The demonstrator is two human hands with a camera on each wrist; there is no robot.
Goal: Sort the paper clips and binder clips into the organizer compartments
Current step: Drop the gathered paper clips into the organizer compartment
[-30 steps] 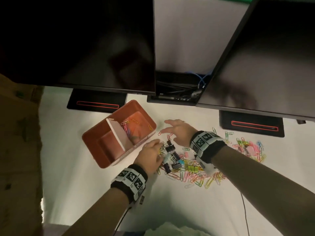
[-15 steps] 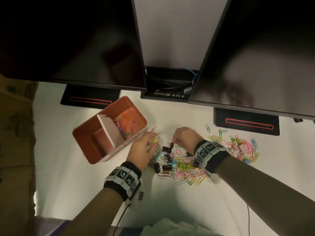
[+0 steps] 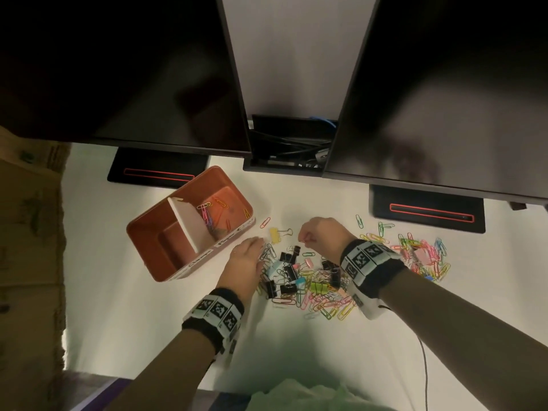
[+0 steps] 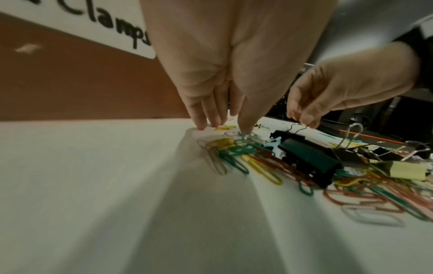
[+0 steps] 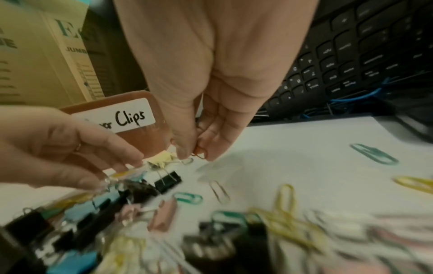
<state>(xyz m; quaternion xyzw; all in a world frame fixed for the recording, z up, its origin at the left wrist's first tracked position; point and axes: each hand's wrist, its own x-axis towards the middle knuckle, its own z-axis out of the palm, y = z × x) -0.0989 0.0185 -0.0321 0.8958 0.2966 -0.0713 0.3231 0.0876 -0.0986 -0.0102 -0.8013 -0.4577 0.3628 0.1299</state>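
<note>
The orange organizer (image 3: 148,232) stands left of centre, split by a white divider (image 3: 189,223); its far compartment holds several paper clips (image 3: 213,212). A mixed pile of coloured paper clips and black binder clips (image 3: 311,283) lies between my hands. My left hand (image 3: 261,247) sets straight fingertips (image 4: 203,124) on paper clips at the pile's left edge and holds nothing. My right hand (image 3: 305,240) pinches an orange paper clip (image 5: 200,152) just above the table. A yellow binder clip (image 3: 275,234) lies loose between the organizer and my right hand.
A second heap of paper clips (image 3: 421,250) lies at the right. Two dark monitors on black stands (image 3: 157,173) overhang the back of the white table. A black keyboard (image 5: 351,55) sits behind them. A cardboard box (image 3: 26,218) is at the left, and a thin cable (image 3: 424,366) trails at the near right.
My left hand let go of the yellow binder clip, which now lies on the table, and dropped to the pile's edge. My right hand closed and pinched up a paper clip.
</note>
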